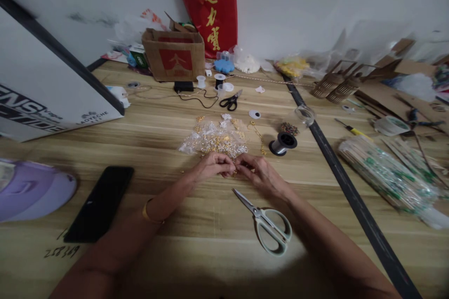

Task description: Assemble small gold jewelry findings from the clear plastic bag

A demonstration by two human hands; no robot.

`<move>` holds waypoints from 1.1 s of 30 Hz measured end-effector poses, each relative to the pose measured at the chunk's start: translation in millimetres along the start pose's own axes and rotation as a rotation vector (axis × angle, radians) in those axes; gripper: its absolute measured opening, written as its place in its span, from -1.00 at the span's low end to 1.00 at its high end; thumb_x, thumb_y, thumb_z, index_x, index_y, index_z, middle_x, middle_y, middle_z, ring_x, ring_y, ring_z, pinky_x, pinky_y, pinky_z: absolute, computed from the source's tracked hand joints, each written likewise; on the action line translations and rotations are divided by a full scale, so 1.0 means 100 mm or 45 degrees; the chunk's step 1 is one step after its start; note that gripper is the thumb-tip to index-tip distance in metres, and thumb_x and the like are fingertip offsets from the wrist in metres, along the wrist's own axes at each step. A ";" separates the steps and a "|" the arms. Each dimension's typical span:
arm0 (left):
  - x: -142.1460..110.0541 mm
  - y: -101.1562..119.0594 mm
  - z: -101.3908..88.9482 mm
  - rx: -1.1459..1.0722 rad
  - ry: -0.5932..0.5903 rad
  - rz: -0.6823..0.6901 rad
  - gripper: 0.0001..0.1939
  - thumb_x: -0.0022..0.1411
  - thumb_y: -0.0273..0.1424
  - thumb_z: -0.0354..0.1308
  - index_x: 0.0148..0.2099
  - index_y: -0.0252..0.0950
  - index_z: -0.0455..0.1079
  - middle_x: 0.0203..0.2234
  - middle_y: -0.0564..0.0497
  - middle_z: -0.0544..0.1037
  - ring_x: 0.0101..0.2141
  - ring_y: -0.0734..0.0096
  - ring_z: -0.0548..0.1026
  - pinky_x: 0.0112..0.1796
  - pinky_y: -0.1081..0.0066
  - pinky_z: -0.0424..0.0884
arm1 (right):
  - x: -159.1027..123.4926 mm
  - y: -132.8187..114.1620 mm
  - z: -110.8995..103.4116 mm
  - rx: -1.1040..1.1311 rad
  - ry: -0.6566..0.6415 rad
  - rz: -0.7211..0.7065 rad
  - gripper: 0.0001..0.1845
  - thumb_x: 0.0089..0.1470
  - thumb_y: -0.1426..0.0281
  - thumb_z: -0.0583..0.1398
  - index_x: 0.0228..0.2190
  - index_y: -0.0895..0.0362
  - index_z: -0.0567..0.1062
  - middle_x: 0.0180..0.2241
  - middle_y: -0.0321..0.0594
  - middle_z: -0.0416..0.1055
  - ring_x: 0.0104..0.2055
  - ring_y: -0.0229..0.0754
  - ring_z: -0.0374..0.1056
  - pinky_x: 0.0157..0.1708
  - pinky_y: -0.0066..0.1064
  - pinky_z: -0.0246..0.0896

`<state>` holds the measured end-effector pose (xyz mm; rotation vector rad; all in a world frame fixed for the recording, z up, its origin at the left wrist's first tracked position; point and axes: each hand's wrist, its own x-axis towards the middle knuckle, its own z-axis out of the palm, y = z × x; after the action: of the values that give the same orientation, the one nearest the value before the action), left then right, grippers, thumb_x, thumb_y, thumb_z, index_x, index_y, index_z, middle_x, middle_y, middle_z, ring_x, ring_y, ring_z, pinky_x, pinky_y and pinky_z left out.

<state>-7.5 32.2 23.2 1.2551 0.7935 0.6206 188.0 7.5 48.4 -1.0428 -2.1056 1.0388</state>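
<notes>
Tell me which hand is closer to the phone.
The left hand. It is right of the phone, roughly level with its far end; the right hand is farther right, on the other side of the left hand.

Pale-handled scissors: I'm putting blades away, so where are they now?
In the head view, the pale-handled scissors lie right of centre, just below the right hand.

What bare left hand [220, 166] and bare right hand [258, 171] pinch, centre: too small to tell. Rounded purple object [42, 191], lower left: cut by edge. Red gold-lettered bag [224, 4]: top cut off.
</notes>
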 end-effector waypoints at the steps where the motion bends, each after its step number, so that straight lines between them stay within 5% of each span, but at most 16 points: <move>1: 0.00 0.00 0.00 -0.009 -0.002 -0.006 -0.71 -0.01 -0.23 0.34 -0.41 -0.39 0.49 -0.63 0.06 0.48 -0.56 0.57 0.39 -0.48 0.54 0.31 | 0.00 0.01 0.00 0.010 -0.003 0.011 -0.80 0.20 0.27 0.11 -0.34 0.11 0.46 -0.45 -0.27 0.41 -0.45 -0.26 0.26 -0.42 -0.47 0.10; 8: -0.02 -0.02 -0.01 -0.073 0.010 -0.032 -0.78 0.01 -0.28 0.31 -0.40 -0.36 0.50 -0.57 0.06 0.50 -0.53 0.55 0.41 -0.45 0.52 0.30 | 0.01 0.06 0.00 0.135 -0.023 0.083 -0.80 0.18 0.27 0.13 -0.37 0.14 0.43 -0.52 -0.33 0.36 -0.49 -0.31 0.20 -0.47 -0.48 0.05; 18: 0.00 -0.03 0.00 -0.243 -0.004 -0.027 -0.78 -0.02 -0.30 0.32 -0.39 -0.37 0.48 -0.56 0.04 0.50 -0.52 0.55 0.40 -0.40 0.48 0.31 | 0.04 0.13 0.07 0.776 -0.025 0.296 -0.66 0.03 0.12 0.27 -0.37 0.14 0.40 -0.45 -0.27 0.42 -0.44 -0.27 0.38 -0.41 -0.43 0.31; 33: 0.06 -0.18 -0.13 -0.193 0.049 -0.037 -0.76 -0.01 -0.29 0.32 -0.41 -0.39 0.46 -0.57 0.06 0.47 -0.53 0.56 0.38 -0.42 0.48 0.29 | 0.07 0.33 0.09 0.808 -0.058 0.385 -0.64 0.01 0.13 0.29 -0.36 0.18 0.40 -0.45 -0.24 0.45 -0.43 -0.27 0.42 -0.44 -0.48 0.31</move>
<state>-14.4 40.8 2.7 1.0944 0.7811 0.6704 190.9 22.7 16.9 -1.0178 -1.4948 1.7397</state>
